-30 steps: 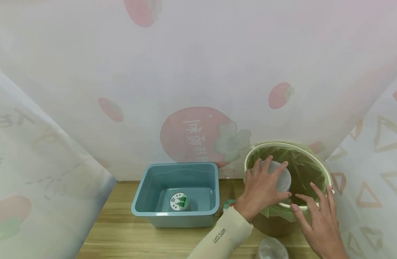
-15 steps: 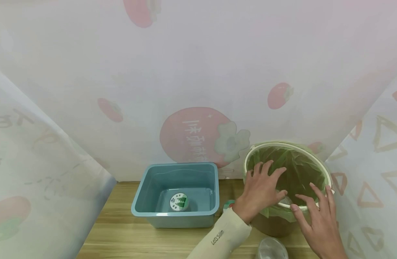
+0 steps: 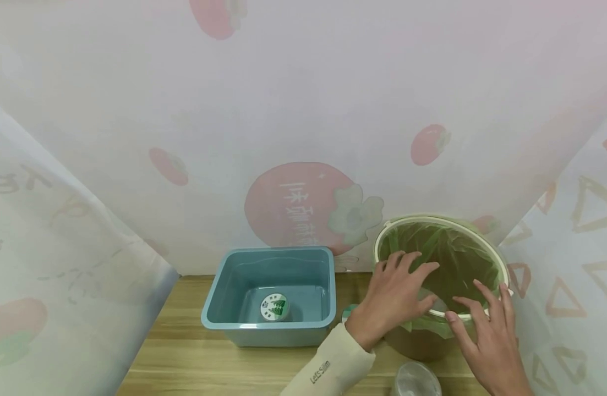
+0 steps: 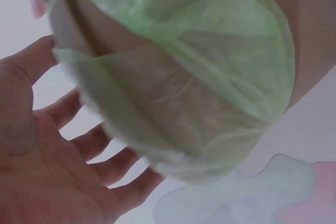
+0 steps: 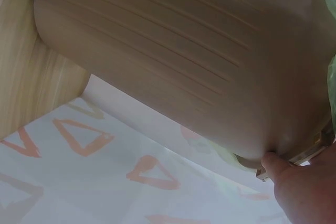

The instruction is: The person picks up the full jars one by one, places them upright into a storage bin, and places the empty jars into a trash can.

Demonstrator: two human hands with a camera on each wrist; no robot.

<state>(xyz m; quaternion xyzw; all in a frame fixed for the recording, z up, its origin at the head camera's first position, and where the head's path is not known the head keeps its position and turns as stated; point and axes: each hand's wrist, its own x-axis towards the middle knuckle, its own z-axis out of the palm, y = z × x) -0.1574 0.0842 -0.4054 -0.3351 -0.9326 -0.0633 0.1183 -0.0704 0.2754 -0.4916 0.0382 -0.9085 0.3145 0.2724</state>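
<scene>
Over the left rim of the bag-lined bin (image 3: 434, 221) my left hand (image 3: 389, 294) is held with its fingers spread and nothing in them. In the left wrist view its palm faces the green bin bag (image 4: 226, 56). Part of a translucent container (image 3: 428, 300) shows inside the bin below the thumb, mostly hidden. My right hand (image 3: 493, 338) is at the bin's front right rim, fingers spread and fairly straight. In the right wrist view one finger (image 5: 273, 163) of it touches the bin's brown outer wall (image 5: 157, 40) near the rim.
Left of the bin stands a blue-green plastic basin (image 3: 268, 326), with a round white container with green print (image 3: 274, 307) inside. A clear plastic container (image 3: 417, 379) is at the table's front. Another green-topped item (image 3: 349, 312) is partly behind my left wrist. Printed curtains enclose the wooden table (image 3: 184, 357).
My left hand has let go of the translucent container, which dropped into the bin. The left hand has since drawn back slightly to the left; the right hand has stayed in place.
</scene>
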